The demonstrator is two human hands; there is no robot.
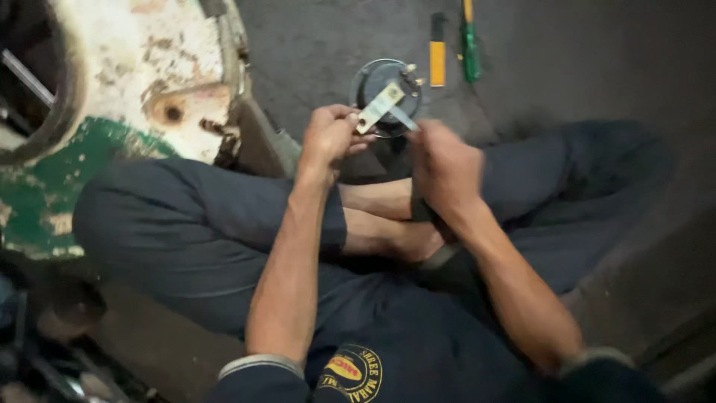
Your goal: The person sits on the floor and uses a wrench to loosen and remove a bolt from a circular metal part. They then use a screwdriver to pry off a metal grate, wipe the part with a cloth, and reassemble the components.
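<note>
Metal strip being gripped by left hand | right hand pinching blade over round part | risk: blade slipping into fingers.

My trousers are dark navy. The round part I hold is dark grey, its flat strip pale cream. On the grey floor lie a yellow-and-black tool and a green-handled screwdriver. The housing is rust-spotted white over green.
</note>
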